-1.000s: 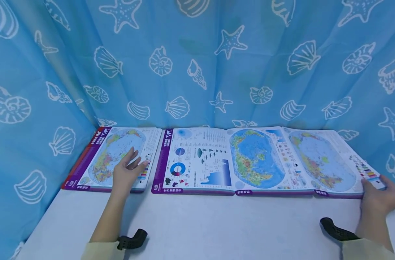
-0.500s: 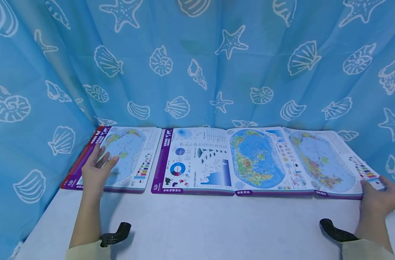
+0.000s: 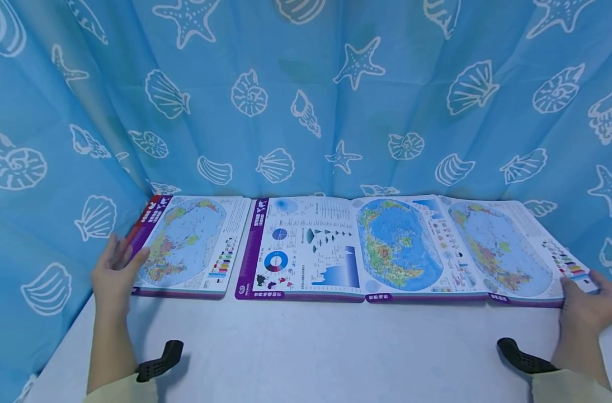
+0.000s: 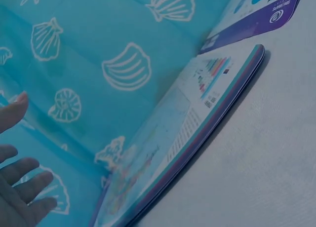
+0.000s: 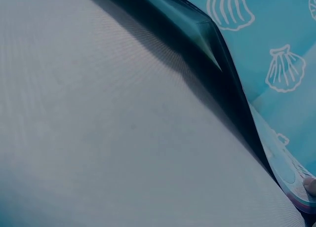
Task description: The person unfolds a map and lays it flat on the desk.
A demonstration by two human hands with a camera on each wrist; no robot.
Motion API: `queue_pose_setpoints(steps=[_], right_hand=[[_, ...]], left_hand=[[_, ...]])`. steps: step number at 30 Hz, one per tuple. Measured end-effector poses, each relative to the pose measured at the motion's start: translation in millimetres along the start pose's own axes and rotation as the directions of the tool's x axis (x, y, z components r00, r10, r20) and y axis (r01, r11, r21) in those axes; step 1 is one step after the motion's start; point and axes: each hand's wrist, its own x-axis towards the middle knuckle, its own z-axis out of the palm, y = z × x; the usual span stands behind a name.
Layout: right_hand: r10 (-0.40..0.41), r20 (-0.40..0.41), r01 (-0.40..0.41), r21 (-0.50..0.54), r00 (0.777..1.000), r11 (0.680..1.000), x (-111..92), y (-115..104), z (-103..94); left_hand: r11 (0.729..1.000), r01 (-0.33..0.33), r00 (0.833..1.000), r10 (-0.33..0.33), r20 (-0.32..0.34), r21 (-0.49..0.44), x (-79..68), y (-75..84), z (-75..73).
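White tabletop (image 3: pixel 331 347) nearest you | your left hand (image 3: pixel 112 282), fingers wide, near the red-and-purple-edged paper map booklet (image 3: pixel 192 240) | your right hand (image 3: pixel 590 302) pinches the long purple-edged fold-out map (image 3: pixel 404 246) lying alongside | blue shell-printed fabric curtain (image 3: pixel 286 73) behind

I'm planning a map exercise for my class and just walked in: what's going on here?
Someone's right hand grips the right end of an unfolded map, whose three panels lie in a row on a white table. Their left hand is at the left edge of another map, which shows one panel; whether the hand touches it is hard to tell. A blue shell-print curtain hangs behind.
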Motion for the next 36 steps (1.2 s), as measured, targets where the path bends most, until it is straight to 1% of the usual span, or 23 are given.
queue_pose_setpoints(steps=[2,4,5,7,9,12,15,17,20,25,28,31,33,36], right_hand=[[-0.002,0.001,0.002,0.001,1.0,1.0,0.3,0.4,-0.7],[-0.003,0.001,0.003,0.001,1.0,1.0,0.1,0.7,-1.2],[-0.002,0.002,0.002,0.0,1.0,1.0,0.0,1.1,-1.6],[0.002,0.003,-0.002,0.016,1.0,1.0,-0.7,1.5,-2.1],[0.013,0.0,-0.013,0.058,1.0,0.998,-0.8,1.1,-1.8],[0.021,0.001,-0.021,0.092,1.0,0.996,-2.1,0.9,-0.6],[0.012,0.007,-0.012,0.078,1.0,0.997,-4.2,0.9,0.5],[0.0,0.01,0.0,0.051,1.0,0.999,-5.9,0.4,0.9],[-0.016,0.014,0.015,0.038,1.0,0.999,-8.6,-1.3,0.7],[-0.012,0.014,0.012,0.052,1.0,0.999,-8.6,-2.5,0.0],[-0.009,0.009,0.009,0.074,1.0,0.997,-4.7,-0.8,0.1],[-0.004,0.001,0.004,0.055,1.0,0.998,-2.6,0.6,-0.1],[0.008,-0.007,-0.008,0.045,1.0,0.999,-3.4,1.1,-1.3],[0.018,-0.023,-0.018,0.022,1.0,1.0,-5.6,0.2,-1.0]], left_hand=[[0.999,0.02,1.0,-0.02,-0.008,-0.025,5.1,-6.5,0.0],[0.999,0.035,0.999,-0.035,-0.006,-0.037,5.8,-8.7,0.7],[0.999,0.038,0.999,-0.038,-0.005,-0.033,4.8,-8.5,0.8],[0.999,0.05,0.999,-0.05,0.004,0.004,0.8,-6.1,-0.1],[0.997,0.062,0.998,-0.063,0.019,0.051,-6.5,-0.5,-3.3],[0.987,0.092,0.995,-0.097,0.033,0.128,-20.9,11.5,-8.5],[0.981,0.093,0.994,-0.101,0.037,0.169,-35.6,23.7,-12.0],[0.974,0.086,0.994,-0.097,0.041,0.209,-41.2,26.8,-12.2],[0.963,0.066,0.995,-0.082,0.051,0.262,-44.4,23.3,-12.0],[0.941,0.071,0.993,-0.098,0.065,0.331,-42.1,9.3,-12.0],[0.913,0.058,0.988,-0.11,0.106,0.403,-40.2,6.0,-11.3],[0.871,0.007,0.983,-0.097,0.158,0.492,-39.0,3.0,-8.8],[0.838,-0.052,0.98,-0.061,0.189,0.544,-38.4,0.2,-6.5],[0.78,-0.14,0.976,0.006,0.217,0.61,-39.1,-3.5,-5.1]])
